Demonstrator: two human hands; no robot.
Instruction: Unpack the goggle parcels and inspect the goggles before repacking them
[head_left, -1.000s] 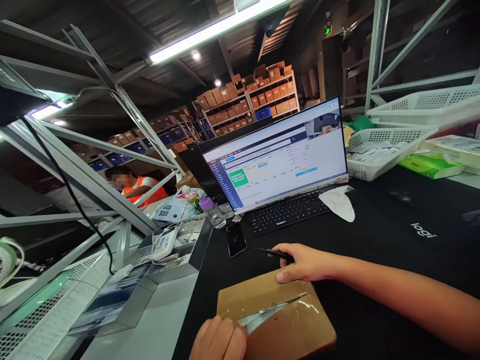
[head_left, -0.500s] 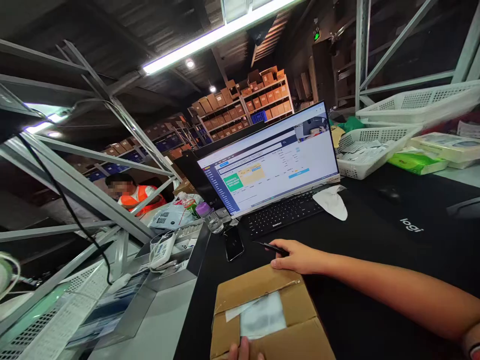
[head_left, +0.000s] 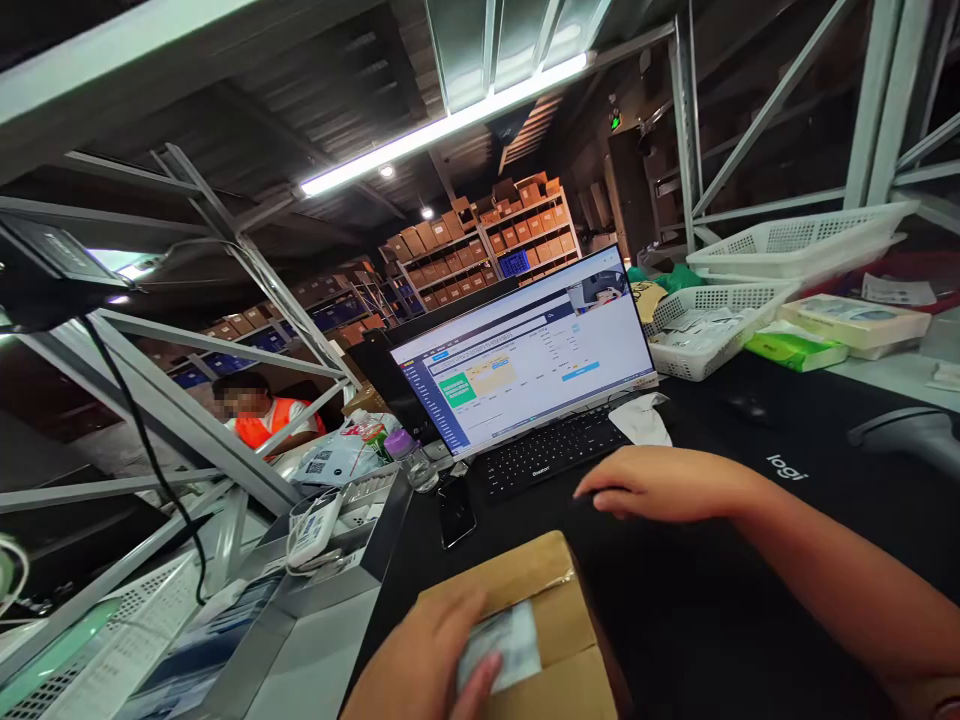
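Left hand (head_left: pixel 431 655), box (head_left: pixel 564 635) square to keyboard (head_left: pixel 551 452)

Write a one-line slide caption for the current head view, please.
Left hand over a taped box, right hand apart from it near the keyboard, monitor beyond.

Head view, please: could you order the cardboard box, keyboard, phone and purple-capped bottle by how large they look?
1. Cardboard box, though partly covered by the left hand
2. Keyboard
3. Phone and purple-capped bottle: too alike to rank
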